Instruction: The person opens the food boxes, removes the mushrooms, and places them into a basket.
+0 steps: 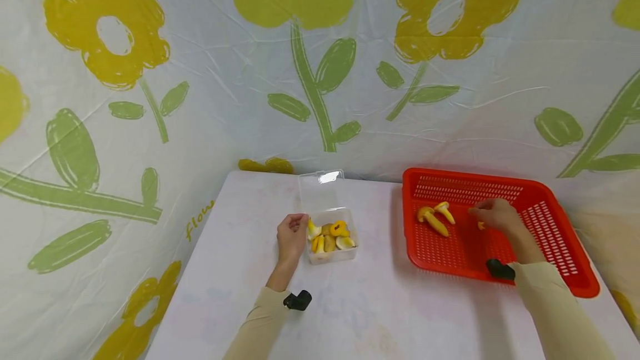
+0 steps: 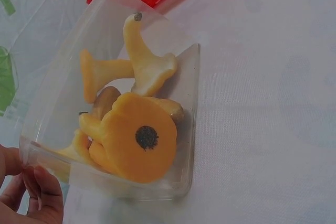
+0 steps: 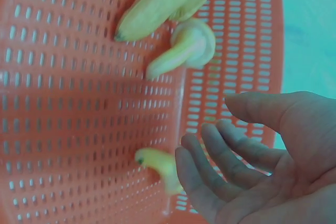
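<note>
A clear plastic box (image 1: 332,257), its lid (image 1: 322,190) folded back, holds several yellow toy mushrooms (image 2: 139,137). At the box's left rim, the thumb and fingers of my left hand (image 1: 291,238) pinch the plastic edge. My right hand (image 1: 500,216) hovers inside the red basket (image 1: 450,263), fingers loosely bent and apart, nothing in it. Just beside its fingertips, a small yellow mushroom (image 3: 160,166) lies partly hidden by the fingers. Farther left in the basket lie a longer mushroom (image 1: 434,221) and a pale-stemmed mushroom (image 1: 444,211).
The box and basket stand apart on a table with a white cloth (image 1: 370,304). Behind and to the left hangs a flower-printed sheet (image 1: 225,71). The basket's slotted walls rise around my right hand.
</note>
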`<action>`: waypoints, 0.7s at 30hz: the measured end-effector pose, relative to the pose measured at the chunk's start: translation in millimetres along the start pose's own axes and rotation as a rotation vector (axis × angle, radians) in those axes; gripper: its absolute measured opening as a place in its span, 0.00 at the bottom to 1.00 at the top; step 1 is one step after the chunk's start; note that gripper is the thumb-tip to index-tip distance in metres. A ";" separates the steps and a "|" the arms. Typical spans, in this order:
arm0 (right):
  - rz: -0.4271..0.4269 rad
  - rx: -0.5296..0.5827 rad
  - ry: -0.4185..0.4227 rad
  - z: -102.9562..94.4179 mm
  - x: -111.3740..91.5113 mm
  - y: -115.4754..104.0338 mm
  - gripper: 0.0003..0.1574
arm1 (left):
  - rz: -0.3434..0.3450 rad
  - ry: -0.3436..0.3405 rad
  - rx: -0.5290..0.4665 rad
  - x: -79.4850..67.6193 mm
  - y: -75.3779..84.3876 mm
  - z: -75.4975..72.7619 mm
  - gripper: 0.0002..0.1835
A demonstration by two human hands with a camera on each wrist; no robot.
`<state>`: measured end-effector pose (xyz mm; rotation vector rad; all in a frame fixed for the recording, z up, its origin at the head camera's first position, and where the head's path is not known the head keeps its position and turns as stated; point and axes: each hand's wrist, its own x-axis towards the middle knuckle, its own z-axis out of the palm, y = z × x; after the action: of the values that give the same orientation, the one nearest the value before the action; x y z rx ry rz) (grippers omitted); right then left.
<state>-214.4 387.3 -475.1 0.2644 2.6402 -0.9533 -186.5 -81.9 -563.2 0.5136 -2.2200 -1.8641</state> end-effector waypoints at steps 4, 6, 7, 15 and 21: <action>-0.051 0.033 0.020 6.0 -6.6 -6.8 0.29 | 0.002 0.004 0.000 -0.1 1.4 -0.5 0.09; -0.078 0.052 0.032 10.4 -10.2 -11.1 0.29 | -0.006 0.005 0.003 -0.3 2.1 -0.6 0.09; -0.094 0.059 0.040 12.5 -12.1 -13.7 0.29 | -0.012 0.004 0.003 -0.3 2.5 -0.4 0.09; -0.202 0.065 0.109 29.9 -26.0 -34.5 0.27 | -0.013 0.007 -0.009 -1.8 2.7 0.2 0.09; -0.265 0.063 0.155 40.9 -37.6 -50.6 0.24 | -0.004 0.007 -0.017 -1.8 2.2 1.0 0.09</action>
<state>-183.8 320.0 -461.6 0.0003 2.8405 -1.1414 -185.5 -80.0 -561.0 0.5212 -2.1982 -1.8786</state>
